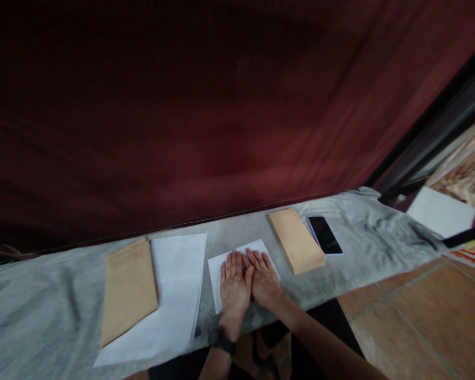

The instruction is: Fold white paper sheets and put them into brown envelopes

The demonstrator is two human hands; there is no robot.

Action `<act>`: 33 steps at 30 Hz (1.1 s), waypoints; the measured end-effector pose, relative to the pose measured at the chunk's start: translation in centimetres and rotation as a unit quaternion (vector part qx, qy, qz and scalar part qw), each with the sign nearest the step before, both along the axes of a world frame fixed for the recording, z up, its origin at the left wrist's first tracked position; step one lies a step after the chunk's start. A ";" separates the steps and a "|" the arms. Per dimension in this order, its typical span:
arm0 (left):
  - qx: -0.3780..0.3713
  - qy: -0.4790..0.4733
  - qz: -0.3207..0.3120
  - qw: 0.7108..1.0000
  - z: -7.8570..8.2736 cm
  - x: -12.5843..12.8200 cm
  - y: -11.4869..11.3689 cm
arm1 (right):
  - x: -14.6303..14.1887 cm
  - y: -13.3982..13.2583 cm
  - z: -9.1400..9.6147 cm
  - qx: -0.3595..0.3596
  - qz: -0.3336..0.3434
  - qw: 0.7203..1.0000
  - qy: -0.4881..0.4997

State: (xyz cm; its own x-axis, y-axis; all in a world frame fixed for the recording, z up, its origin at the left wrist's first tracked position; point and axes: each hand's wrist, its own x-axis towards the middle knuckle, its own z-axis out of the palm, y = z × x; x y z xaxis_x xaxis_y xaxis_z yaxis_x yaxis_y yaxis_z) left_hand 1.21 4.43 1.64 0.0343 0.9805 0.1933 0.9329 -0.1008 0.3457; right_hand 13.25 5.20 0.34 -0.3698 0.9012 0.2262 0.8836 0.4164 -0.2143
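Observation:
A folded sheet of white paper [214,274] lies on the grey cloth in front of me, partly covered by both hands. My left hand [235,282] rests flat on it, fingers stretched out, with a dark band on the wrist. Close beside it, my right hand [263,279] also presses flat on the paper, its fingers extended and the two hands touching or nearly so. Just right of the hands sits a stack of brown envelopes [296,240]. To the left, larger white sheets [180,295] lie partly under another brown envelope stack [130,287].
A phone [325,235] with a dark screen lies right of the envelopes. The grey cloth [364,232] covers a long narrow surface, backed by a dark red wall or curtain [206,132]. Brown floor tiles [427,311] show at lower right.

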 end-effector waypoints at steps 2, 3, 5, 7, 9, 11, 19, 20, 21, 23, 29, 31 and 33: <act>0.026 0.010 0.027 0.999 -0.5 -0.8 -0.6 | 0.3 0.4 0.0 -0.006 -0.028 1.000 0.013; 0.037 0.014 0.042 0.998 -0.6 -1.1 -0.9 | 0.6 0.6 -0.1 -0.007 -0.044 0.999 0.021; 0.052 0.017 0.067 0.996 -0.7 -1.5 -1.3 | 1.2 1.0 -0.2 -0.004 -0.069 0.997 0.034; 0.062 0.017 0.081 0.995 -0.8 -1.6 -1.4 | 1.7 1.4 -0.3 0.007 -0.091 0.995 0.046; 0.069 0.015 0.085 0.994 -0.9 -1.5 -1.3 | 1.9 1.9 -0.4 0.019 -0.109 0.992 0.054; 0.072 0.014 0.084 0.994 -1.0 -1.5 -1.2 | 1.4 2.3 -0.3 0.022 -0.107 0.992 0.061; 0.072 0.027 0.067 0.995 -0.7 -1.7 -1.4 | -1.0 3.1 -0.2 0.009 0.004 0.999 0.045; 0.075 0.027 0.067 0.995 -0.7 -1.7 -1.5 | -0.7 3.0 -0.3 0.016 -0.008 0.999 0.047; 0.079 0.023 0.069 0.994 -0.7 -1.8 -1.6 | -0.3 3.0 -0.4 0.023 -0.020 0.998 0.048; 0.087 0.008 0.078 0.993 -0.8 -1.9 -2.0 | 0.7 2.9 -0.7 0.033 -0.039 0.997 0.050; 0.096 -0.022 0.098 0.990 -1.2 -2.3 -4.8 | 2.5 2.3 -1.2 0.049 -0.061 0.995 0.062; 0.095 -0.037 0.103 0.990 -1.3 -2.4 -6.1 | 2.5 2.1 -1.2 0.053 -0.062 0.995 0.063; 0.092 -0.053 0.113 0.988 -1.4 -2.3 -7.4 | 2.5 2.1 -1.3 0.051 -0.066 0.995 0.059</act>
